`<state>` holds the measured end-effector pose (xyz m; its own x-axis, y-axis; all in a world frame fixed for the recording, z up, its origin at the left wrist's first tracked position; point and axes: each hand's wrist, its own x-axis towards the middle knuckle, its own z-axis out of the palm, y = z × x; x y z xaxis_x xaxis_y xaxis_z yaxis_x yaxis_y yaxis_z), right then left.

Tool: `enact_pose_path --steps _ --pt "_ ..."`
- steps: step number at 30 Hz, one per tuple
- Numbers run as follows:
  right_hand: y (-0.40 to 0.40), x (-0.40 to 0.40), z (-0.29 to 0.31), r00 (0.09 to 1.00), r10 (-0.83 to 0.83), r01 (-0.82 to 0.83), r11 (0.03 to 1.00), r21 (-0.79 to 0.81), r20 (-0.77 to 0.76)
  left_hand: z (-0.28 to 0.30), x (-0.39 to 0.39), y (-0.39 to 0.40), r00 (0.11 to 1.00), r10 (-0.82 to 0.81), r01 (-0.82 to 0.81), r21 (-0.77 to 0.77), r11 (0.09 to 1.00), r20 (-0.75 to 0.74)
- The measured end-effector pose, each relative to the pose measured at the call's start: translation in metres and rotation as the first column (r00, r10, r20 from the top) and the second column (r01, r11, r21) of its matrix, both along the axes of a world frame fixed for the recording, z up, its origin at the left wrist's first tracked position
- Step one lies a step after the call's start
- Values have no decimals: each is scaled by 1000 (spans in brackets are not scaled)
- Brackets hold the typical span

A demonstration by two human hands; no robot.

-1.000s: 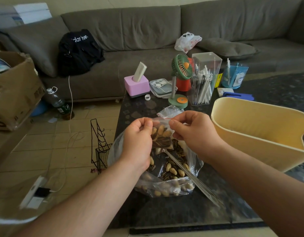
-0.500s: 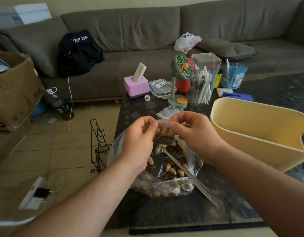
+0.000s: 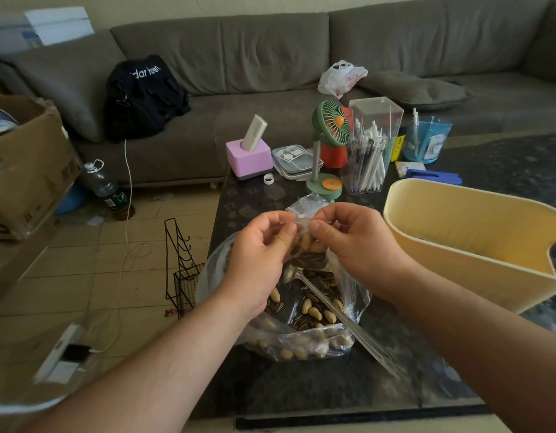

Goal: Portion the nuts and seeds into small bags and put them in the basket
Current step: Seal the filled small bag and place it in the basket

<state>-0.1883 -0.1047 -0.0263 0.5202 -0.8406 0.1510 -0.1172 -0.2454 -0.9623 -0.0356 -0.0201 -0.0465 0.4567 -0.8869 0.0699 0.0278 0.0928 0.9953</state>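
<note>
A small clear bag (image 3: 308,250) filled with nuts and sunflower seeds hangs between my two hands above the big open bag of nuts and seeds (image 3: 305,310) on the dark table. My left hand (image 3: 259,256) pinches the left end of the small bag's top edge. My right hand (image 3: 356,245) pinches the right end of that edge. A metal spoon (image 3: 348,323) lies in the big bag, its handle pointing toward the near right. The cream-yellow basket (image 3: 458,245) stands to the right of my hands.
Behind my hands lie spare small bags (image 3: 306,204). Farther back stand a green desk fan (image 3: 328,151), a clear pen box (image 3: 372,145), a pink holder (image 3: 248,151), a flat lidded case (image 3: 294,160) and a blue cup (image 3: 425,139). A wire rack (image 3: 181,267) stands on the floor, left of the table.
Both hands stayed on the small bag's top edge. My fingertips shifted along it toward each other, and the bag hangs a little lower in view.
</note>
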Motion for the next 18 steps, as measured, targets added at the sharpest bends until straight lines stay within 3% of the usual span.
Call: enact_pose_path --steps 12,18 --pt "2 3 -1 999 40 -40 999 11 24 -2 -4 2 989 -14 17 -21 1000 149" --pt "3 5 -1 997 56 -58 998 -38 -56 -6 -3 1 969 3 -1 -8 1000 247"
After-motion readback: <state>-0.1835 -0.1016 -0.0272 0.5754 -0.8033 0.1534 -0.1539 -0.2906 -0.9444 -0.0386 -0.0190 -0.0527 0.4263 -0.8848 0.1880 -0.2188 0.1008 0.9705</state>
